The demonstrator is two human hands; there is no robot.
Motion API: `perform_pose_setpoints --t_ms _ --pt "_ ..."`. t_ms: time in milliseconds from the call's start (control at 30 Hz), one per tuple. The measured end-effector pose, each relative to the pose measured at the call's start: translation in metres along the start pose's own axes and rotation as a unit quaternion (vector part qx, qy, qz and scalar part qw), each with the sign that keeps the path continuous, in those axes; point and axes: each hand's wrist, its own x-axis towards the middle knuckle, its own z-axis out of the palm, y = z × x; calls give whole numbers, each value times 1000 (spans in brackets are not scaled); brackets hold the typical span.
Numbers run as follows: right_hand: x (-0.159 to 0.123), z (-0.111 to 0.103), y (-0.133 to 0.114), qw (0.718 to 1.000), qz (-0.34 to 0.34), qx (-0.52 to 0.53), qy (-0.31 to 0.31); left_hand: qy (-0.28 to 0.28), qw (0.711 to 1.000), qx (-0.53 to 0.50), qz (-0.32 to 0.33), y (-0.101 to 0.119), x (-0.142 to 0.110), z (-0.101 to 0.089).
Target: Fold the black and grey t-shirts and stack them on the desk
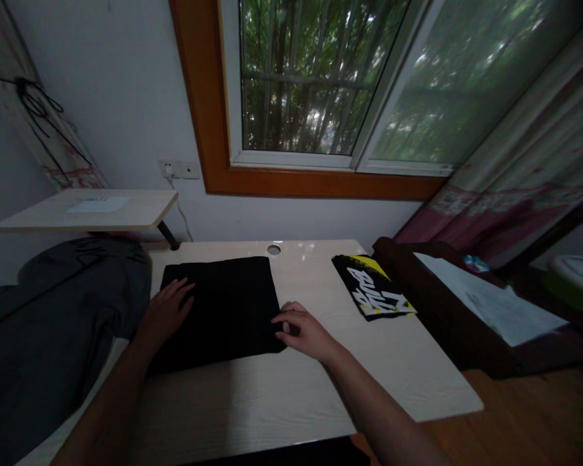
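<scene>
Black cloth (228, 310) flat on desk (272, 395), folded printed cloth (372, 288) off to its right.
Left hand (172, 307) spread on black cloth's left side; right hand (298, 330) at its right edge, fingers curled, can't tell if pinching.

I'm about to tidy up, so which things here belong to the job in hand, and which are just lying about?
In hand:
black cloth, flat under the left hand, right hand at its right edge
table beneath it

Lying about, apparently:
printed black-and-yellow bundle, untouched, possibly related
grey cloth at the left
paper on the raised shelf
</scene>
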Motion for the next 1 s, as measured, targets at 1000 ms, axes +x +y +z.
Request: perform_pose_setpoints --t_ms 1000 --pt "149 20 73 971 208 2 116 95 980 -165 -58 -7 -5 -18"
